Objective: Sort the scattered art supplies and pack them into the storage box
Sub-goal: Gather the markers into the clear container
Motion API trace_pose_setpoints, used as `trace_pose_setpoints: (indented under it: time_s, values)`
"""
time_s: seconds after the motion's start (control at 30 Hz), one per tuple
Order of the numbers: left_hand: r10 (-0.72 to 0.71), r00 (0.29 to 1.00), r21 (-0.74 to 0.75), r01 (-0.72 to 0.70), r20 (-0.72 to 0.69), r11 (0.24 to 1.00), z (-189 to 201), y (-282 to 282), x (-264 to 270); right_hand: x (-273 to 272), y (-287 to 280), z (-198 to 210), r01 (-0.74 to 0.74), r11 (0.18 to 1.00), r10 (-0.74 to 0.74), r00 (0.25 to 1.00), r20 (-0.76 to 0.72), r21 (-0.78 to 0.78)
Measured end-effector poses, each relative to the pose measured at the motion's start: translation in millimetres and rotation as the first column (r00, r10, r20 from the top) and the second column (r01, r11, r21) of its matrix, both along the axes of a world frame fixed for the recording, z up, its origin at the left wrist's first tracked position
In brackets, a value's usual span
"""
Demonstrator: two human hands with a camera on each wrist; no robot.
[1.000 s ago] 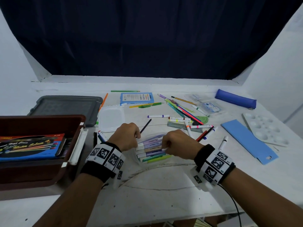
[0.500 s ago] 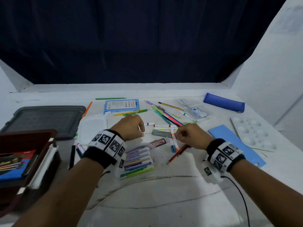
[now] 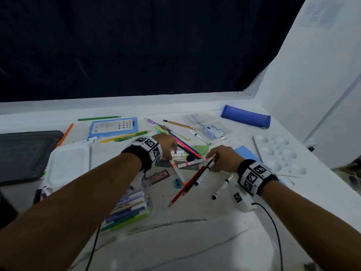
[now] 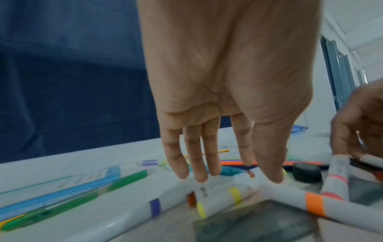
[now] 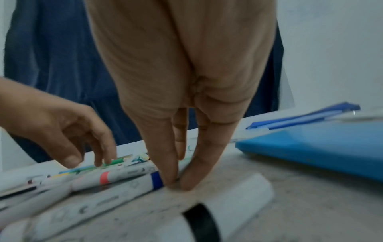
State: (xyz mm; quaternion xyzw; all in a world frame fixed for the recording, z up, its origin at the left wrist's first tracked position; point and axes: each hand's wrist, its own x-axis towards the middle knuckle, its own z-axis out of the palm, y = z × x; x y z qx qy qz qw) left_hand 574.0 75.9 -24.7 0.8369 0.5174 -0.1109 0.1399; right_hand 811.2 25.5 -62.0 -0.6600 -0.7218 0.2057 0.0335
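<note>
Now your left hand [image 3: 166,144] hangs spread, fingertips [image 4: 202,177] touching the loose markers [image 3: 178,153] to rake them together. Your right hand [image 3: 222,158] pinches a marker's end [image 5: 156,180] on the tabletop [image 3: 195,241], probably to lift it. No storage box shows.

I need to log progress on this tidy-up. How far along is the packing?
Early. Looks done: one clear pouch of pastel markers lies filled near the table's front. In hand: the left hand reaches down onto white markers, and the right hand pinches at a blue-banded white marker. Left: the pencils, blue pencil case and white paint palette lie loose; the storage box is out of view.
</note>
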Motion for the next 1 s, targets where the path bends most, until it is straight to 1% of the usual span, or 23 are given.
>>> trace_pose_setpoints:
  time_s: [0.07,0.13,0.17,0.2,0.27,0.3,0.33,0.37,0.47,0.53,0.6,0.67,0.73,0.77,0.9,1.0]
  values:
    - [0.005,0.998,0.014,-0.005,-0.057,1.000,-6,8,7,0,6,1,-0.023,1.000,0.022,0.997,-0.071,-0.018]
    - [0.024,0.992,0.002,-0.024,-0.122,1.000,-13,22,8,2,12,6,-0.022,0.999,0.015,0.981,-0.193,-0.034]
    - [0.030,0.985,-0.004,-0.031,-0.168,1.000,-15,32,5,4,17,9,-0.004,1.000,0.002,0.973,-0.231,-0.007]
    - [0.037,0.974,-0.011,-0.040,-0.222,0.999,-17,40,0,7,26,12,0.029,0.998,-0.016,0.974,-0.228,0.052]
    - [0.043,0.966,-0.015,-0.049,-0.257,0.999,-17,44,-9,16,43,16,0.105,0.978,-0.081,0.987,-0.137,0.180]
    - [0.051,0.967,0.002,-0.053,-0.250,0.999,-12,49,-13,18,59,21,0.115,0.968,-0.099,0.992,-0.081,0.222]
    - [0.055,0.968,0.010,-0.054,-0.244,0.998,-9,46,-16,19,64,20,0.124,0.966,-0.123,0.992,-0.018,0.227]
    - [0.067,0.972,0.015,-0.066,-0.223,0.998,-4,45,-17,17,70,20,0.123,0.973,-0.133,0.990,0.039,0.194]
    - [0.061,0.988,0.016,-0.059,-0.141,0.998,1,49,-11,13,83,12,0.073,0.997,-0.078,0.986,0.148,0.039]
    - [0.043,0.993,0.005,-0.043,-0.110,0.999,4,55,-5,17,85,7,0.055,0.998,-0.061,0.985,0.163,0.039]
    - [0.034,0.995,0.003,-0.034,-0.091,0.999,0,63,-1,28,84,11,0.046,0.993,-0.062,0.986,0.153,0.108]
    - [0.023,0.992,-0.022,-0.026,-0.128,0.999,-3,66,0,42,80,17,0.061,0.983,-0.082,0.990,0.117,0.173]
    - [0.023,0.989,-0.045,-0.030,-0.146,0.999,-7,69,-2,54,77,20,0.090,0.975,-0.109,0.991,0.083,0.204]
    - [0.028,0.990,-0.048,-0.035,-0.137,0.998,-7,69,-4,57,75,21,0.083,0.978,-0.103,0.990,0.095,0.193]
    - [0.084,0.993,-0.027,-0.086,-0.084,0.996,-2,74,-21,52,70,16,-0.016,0.998,0.001,0.969,0.247,0.058]
    - [0.137,0.990,-0.008,-0.138,-0.033,0.990,11,78,-50,27,74,17,-0.058,0.996,0.041,0.966,0.254,0.062]
